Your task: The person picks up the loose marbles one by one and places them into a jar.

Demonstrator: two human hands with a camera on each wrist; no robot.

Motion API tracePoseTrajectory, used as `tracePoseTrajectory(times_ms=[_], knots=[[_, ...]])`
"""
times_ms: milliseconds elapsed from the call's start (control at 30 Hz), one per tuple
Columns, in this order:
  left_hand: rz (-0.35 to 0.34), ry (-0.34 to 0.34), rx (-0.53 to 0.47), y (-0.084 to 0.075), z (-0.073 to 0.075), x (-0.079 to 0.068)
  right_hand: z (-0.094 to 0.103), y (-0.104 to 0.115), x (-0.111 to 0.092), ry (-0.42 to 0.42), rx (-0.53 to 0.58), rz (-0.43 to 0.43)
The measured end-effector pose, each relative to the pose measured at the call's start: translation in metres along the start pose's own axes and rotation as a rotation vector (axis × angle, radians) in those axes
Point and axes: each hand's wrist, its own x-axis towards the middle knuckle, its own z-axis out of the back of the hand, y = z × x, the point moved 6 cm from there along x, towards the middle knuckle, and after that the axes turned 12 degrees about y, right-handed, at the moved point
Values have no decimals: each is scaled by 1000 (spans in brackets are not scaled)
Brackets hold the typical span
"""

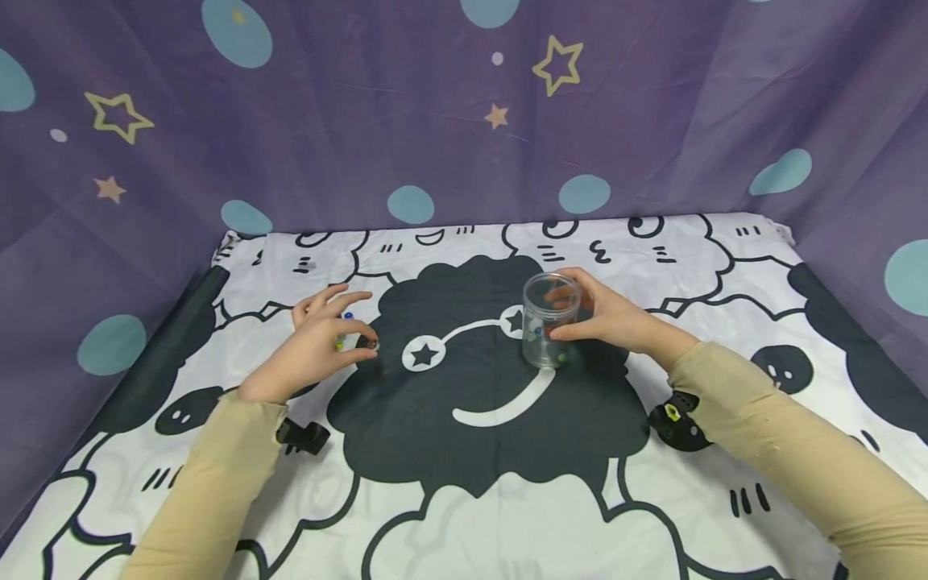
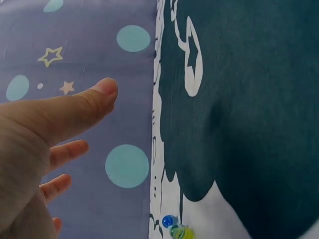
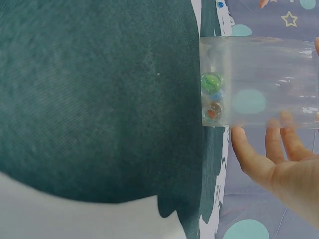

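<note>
A clear jar with an open top stands upright on the cloth, with several glass marbles at its bottom. In the right wrist view a green marble and a reddish-brown marble show through its wall. My right hand grips the jar from the right, thumb in front and fingers behind. To the left, thumb and forefinger of my left hand pinch a small dark marble; the thumb hides it in the left wrist view. Near that hand lie a blue marble, a green marble and a yellow marble.
The table is covered by a black and white cartoon-sheep cloth. Behind it and at both sides hangs a purple curtain with stars and blue dots. A dark wrist camera sits beneath the left sleeve, and another camera beneath the right.
</note>
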Motion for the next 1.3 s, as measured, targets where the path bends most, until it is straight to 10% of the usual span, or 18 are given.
tracePoseTrajectory(times_ms=[1300], knots=[[-78, -59, -109, -50, -7, 51, -1, 1, -1, -8, 3, -12]])
